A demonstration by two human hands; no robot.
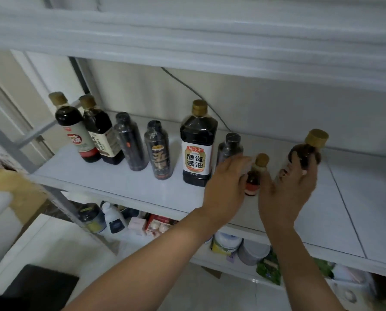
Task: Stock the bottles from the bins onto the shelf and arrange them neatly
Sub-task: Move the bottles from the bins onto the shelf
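Both hands at the white shelf [124,182], a bottle gripped in each.
A black-capped bottle [231,144] is held by the left hand [227,185], just beside the large soy sauce bottle [197,142]. A gold-capped bottle [308,151] is held tilted by the right hand [291,191]. A small bottle [255,176] is seen upright between the hands. Four more bottles [131,142] are lined up further left.

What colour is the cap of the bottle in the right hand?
Gold cap, best in head view.
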